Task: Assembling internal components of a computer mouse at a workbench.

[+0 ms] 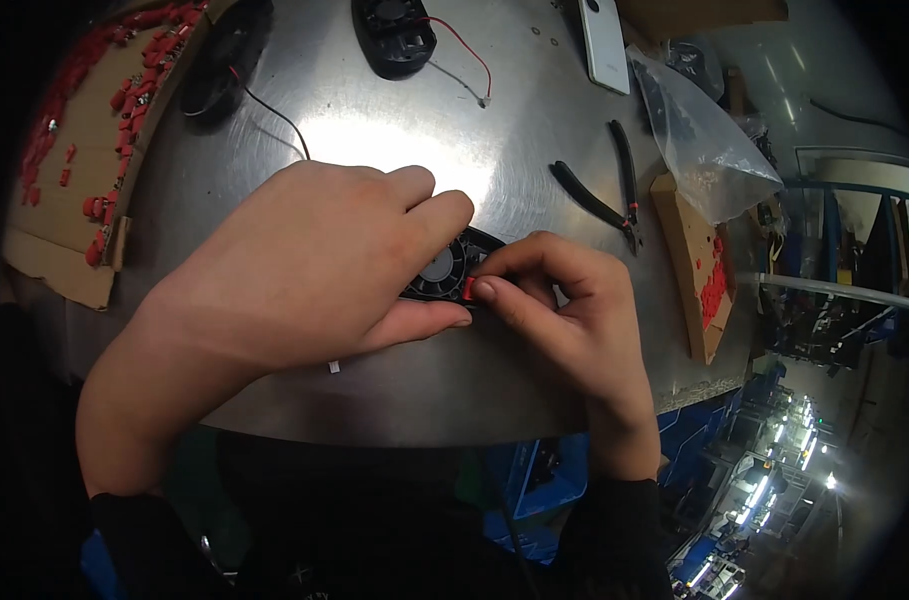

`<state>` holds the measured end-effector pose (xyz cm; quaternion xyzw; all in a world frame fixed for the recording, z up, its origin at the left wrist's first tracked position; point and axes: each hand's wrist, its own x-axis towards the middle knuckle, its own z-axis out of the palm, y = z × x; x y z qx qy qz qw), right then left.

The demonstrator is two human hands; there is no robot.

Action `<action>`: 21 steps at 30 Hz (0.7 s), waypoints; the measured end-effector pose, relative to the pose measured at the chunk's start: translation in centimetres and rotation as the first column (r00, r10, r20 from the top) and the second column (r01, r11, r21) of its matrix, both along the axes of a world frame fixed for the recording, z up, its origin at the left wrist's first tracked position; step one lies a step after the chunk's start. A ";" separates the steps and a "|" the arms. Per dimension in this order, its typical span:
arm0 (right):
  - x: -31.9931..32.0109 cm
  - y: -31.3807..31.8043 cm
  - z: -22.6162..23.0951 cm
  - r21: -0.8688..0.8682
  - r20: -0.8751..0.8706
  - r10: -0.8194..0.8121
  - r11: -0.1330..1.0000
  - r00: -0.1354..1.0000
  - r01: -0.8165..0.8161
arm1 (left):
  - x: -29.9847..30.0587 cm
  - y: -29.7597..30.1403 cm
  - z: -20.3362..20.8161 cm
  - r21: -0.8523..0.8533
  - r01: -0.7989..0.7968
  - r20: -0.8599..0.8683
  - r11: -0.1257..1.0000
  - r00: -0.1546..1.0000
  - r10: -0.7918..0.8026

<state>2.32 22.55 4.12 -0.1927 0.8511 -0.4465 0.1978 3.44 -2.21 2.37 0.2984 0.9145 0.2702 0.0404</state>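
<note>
A black housing with a small round fan (440, 272) lies on the metal table, largely covered by my hands. My left hand (324, 260) is closed around its left side, thumb along the near edge and fingers over the far edge. Between the thumb and index finger of my right hand (564, 300) is a small red part (468, 288), pinched at the housing's right side by the fan. The part's exact shape is hidden by the fingertips. A white connector (335, 367) sticks out below my left wrist.
Two more black fan housings (394, 35) with wires lie at the far side. Black-handled cutters (614, 190) rest to the right, beside a clear plastic bag (709, 140) and a white phone (604, 45). Cardboard trays (84, 130) with red parts stand left and right. The table's front edge (394, 440) curves near me.
</note>
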 end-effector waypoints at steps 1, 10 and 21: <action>0.1 -0.2 -0.1 -0.011 -0.083 0.018 1.000 0.996 -0.019 | 0.0 0.0 0.0 0.000 -0.002 0.001 1.000 1.000 0.002; -0.1 -0.1 0.1 0.049 -0.091 0.025 0.999 0.996 -0.021 | -0.1 0.2 0.0 -0.007 0.010 0.017 1.000 1.000 -0.010; 0.3 0.4 0.4 -0.004 -0.186 0.143 0.989 0.972 -0.146 | -0.1 0.1 0.2 0.001 0.011 0.038 1.000 0.999 -0.011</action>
